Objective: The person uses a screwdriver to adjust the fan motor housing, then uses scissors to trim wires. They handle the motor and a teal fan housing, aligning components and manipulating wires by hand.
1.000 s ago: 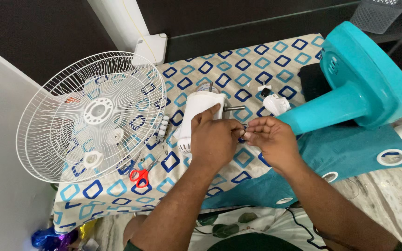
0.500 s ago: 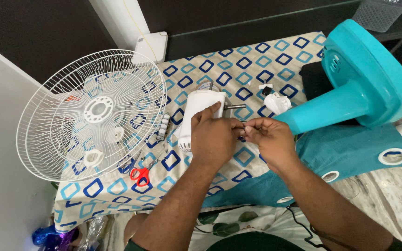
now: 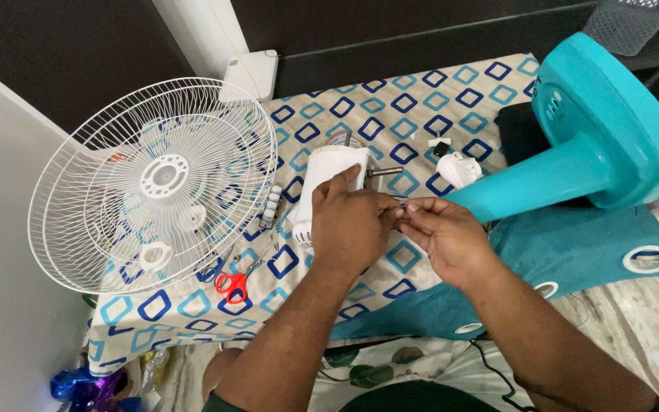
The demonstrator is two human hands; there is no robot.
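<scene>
While the white fan motor housing (image 3: 328,187) lies on its side on the blue-and-white patterned cloth (image 3: 429,99), its metal shaft (image 3: 384,172) pointing right, a small item, apparently a thin wire, is pinched between the fingertips of both hands just to the right of the housing. The left hand (image 3: 351,229) rests over the housing's lower end, its fingers closed toward the thumb; the right hand (image 3: 445,235) meets it, fingertips likewise drawn together on the same small piece, which is too small to be identified with certainty. A fine fiddling step on the motor's wiring is judged to be in hand, and steady, precise finger work would be called for next, with the housing kept from rolling. Beyond the hands, a small white part (image 3: 459,169) lies near the shaft, and the teal fan base (image 3: 604,145) rests on its side to the right. To the left, the white wire fan guard (image 3: 154,183) is propped, with red-handled scissors (image 3: 232,284) below it.
</scene>
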